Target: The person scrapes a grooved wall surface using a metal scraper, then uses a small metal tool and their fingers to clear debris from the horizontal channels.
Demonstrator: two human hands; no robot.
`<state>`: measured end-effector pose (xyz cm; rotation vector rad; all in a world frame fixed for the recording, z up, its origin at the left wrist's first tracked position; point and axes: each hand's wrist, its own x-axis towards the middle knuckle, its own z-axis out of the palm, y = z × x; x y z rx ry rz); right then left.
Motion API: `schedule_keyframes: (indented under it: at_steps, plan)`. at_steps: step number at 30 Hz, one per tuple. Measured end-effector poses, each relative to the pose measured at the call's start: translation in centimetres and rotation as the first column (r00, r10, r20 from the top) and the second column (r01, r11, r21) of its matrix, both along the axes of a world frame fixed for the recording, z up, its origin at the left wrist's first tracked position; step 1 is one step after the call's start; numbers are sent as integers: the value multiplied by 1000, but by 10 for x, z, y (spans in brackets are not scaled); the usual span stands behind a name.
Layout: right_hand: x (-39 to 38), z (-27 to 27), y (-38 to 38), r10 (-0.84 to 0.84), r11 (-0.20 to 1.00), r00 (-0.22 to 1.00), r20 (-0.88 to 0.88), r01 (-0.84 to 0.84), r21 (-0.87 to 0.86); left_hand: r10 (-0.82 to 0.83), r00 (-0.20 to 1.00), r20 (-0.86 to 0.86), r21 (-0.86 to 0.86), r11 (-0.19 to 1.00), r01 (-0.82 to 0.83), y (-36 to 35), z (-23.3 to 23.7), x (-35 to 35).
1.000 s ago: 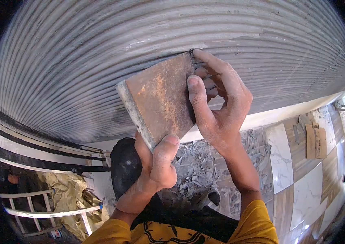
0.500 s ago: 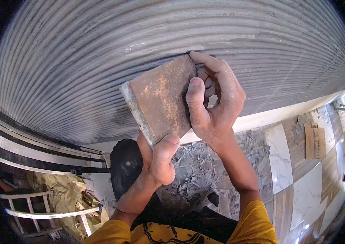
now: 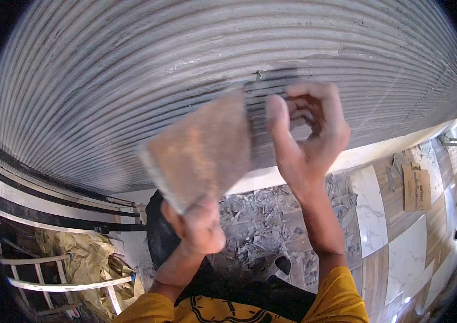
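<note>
My left hand (image 3: 200,229) grips a flat, squarish block (image 3: 201,151) by its lower corner, thumb on top. The block has a worn brown face with orange-tan patches and a thick, pale, dusty edge; it is blurred by motion. My right hand (image 3: 312,126) is off to the right of the block, with a gap between them. Its dusty fingers are curled, thumb and fingertips apart, holding nothing. Behind both hands rises a grey wall (image 3: 196,59) with curved horizontal ridges. A tiny grey scrap (image 3: 258,76) shows against it, above the block.
Grey flakes and scrapings (image 3: 255,226) litter the floor below. Wood-look and marble-look tiles (image 3: 406,264) stretch to the right, with a flattened cardboard piece (image 3: 417,187) on them. At lower left are a white metal frame (image 3: 67,282), crumpled brown paper (image 3: 86,258) and dark rails (image 3: 56,215).
My right hand has let go of the block's right edge and moved right. My left hand has carried the block down and left, and a small scrap now shows above it.
</note>
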<state>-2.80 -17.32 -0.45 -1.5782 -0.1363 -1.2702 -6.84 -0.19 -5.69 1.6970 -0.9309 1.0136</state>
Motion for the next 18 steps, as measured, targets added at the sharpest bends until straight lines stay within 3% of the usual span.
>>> schedule_keyframes:
  at_steps: [1, 3, 5, 10, 13, 18]
  plan:
    - [5, 3, -1, -1, 1000, 1000, 1, 1, 1, 5, 998, -56, -170, 985, -15, -2, 3, 3]
    - [12, 10, -1, -78, 967, 997, -9, 73, -242, 17, 999, -46, -160, 987, -24, 1, 4, 4]
    - [14, 17, 6, -137, 970, 991, 3, 135, -202, 39, 999, -24, -142, 989, -42, 6, 6, 7]
    - [18, 20, 8, -215, 931, 976, 33, 215, -294, 58, 997, -53, -137, 988, -64, 8, 7, 11]
    - [23, 14, 5, -187, 948, 972, 142, 217, -234, 22, 999, -34, -183, 983, -28, 8, 6, 13]
    - [5, -1, -14, -224, 965, 969, 109, 236, -114, 20, 1000, -16, -163, 986, -22, 16, 3, 13]
